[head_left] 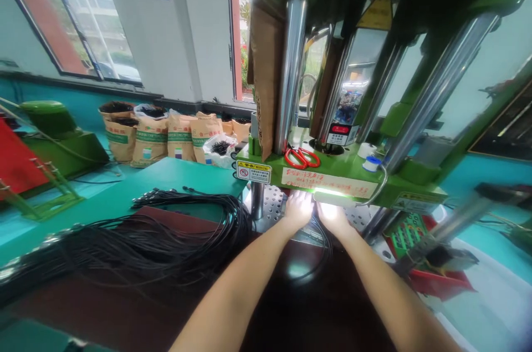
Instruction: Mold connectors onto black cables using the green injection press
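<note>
Both my hands reach forward into the gap beneath the green plate of a press (257, 161). My left hand (299, 208) is over the metal bed (272, 202), its fingers partly showing and bent downward, closed on something I cannot make out. Close beside it, my right hand (332, 216) sits under a bright lamp (341, 193); glare and the plate hide its fingers. Thin black cables (326, 241) loop down toward me from between the hands, over the dark work surface. What lies under my fingertips is hidden.
A large bundle of black cables (174, 235) lies to the left. Red-handled scissors (302, 158) and a blue-and-white spool (371, 163) rest on the press plate. Steel columns (293, 64) rise above. A red tray (443, 282) stands right. Filled sacks (152, 136) line the wall.
</note>
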### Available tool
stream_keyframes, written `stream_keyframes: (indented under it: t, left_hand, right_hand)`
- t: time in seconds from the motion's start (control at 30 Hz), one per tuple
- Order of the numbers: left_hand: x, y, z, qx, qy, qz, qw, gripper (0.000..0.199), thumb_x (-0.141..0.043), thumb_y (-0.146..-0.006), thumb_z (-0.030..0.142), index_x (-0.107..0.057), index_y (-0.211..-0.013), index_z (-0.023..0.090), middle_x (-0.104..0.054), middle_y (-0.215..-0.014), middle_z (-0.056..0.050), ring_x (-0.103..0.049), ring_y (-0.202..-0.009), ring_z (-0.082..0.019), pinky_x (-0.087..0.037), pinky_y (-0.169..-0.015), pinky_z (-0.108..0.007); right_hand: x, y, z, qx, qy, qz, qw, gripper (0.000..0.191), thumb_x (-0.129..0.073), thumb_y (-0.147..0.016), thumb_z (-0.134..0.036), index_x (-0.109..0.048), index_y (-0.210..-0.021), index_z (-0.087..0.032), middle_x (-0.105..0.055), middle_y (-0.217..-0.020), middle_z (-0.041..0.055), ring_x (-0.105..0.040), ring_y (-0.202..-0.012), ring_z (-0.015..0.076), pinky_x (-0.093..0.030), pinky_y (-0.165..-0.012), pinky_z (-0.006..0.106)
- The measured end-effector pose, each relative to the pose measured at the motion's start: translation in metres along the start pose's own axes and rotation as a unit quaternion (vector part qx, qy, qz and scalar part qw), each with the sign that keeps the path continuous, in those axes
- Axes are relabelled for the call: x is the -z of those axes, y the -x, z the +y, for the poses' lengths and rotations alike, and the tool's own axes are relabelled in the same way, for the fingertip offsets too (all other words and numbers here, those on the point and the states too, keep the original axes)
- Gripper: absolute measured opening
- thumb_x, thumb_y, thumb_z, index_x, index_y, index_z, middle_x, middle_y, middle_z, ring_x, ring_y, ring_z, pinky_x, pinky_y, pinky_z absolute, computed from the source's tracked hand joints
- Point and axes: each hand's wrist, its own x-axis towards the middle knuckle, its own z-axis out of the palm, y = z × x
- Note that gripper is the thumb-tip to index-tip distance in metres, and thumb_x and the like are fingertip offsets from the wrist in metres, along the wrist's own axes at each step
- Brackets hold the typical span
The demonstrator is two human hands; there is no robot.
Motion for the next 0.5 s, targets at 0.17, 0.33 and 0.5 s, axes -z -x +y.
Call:
stream_keyframes:
  t: [0.17,0.33,0.5]
  left_hand:
    - [0.006,0.006,-0.024,-0.115,0.021,-0.056,0.992,0.051,-0.033,-0.084,0.048,-0.041,-0.124,0.017,-0.047,-0.125,-0.009,-0.037,-0.118,-0.022,-0.031,-0.097,-0.038]
    - [0.008,0.0,-0.029,-0.108,0.044,-0.104,0.988,0.049,-0.031,-0.084,0.051,-0.042,-0.122,0.021,-0.047,-0.126,-0.006,-0.04,-0.116,-0.02,-0.031,-0.097,-0.039]
    - [0.005,-0.008,-0.027,-0.08,0.053,-0.129,0.987,0.047,-0.034,-0.084,0.049,-0.044,-0.12,0.021,-0.049,-0.123,-0.007,-0.043,-0.113,-0.021,-0.033,-0.095,-0.04]
  right_hand:
    - [-0.003,0.007,0.01,0.046,-0.021,-0.031,0.998,0.033,-0.038,-0.087,-0.029,-0.055,-0.111,-0.014,-0.06,-0.109,0.0127,-0.053,-0.101,0.024,-0.036,-0.089,0.034]
    - [-0.005,0.004,0.01,0.032,-0.033,-0.047,0.998,0.039,-0.035,-0.088,-0.032,-0.051,-0.118,-0.012,-0.058,-0.113,0.0154,-0.052,-0.104,0.0255,-0.036,-0.089,0.036]
    - [-0.005,-0.003,0.005,0.008,-0.045,-0.065,0.997,0.035,-0.036,-0.088,-0.028,-0.055,-0.113,-0.014,-0.062,-0.106,0.0136,-0.055,-0.099,0.0253,-0.035,-0.089,0.036]
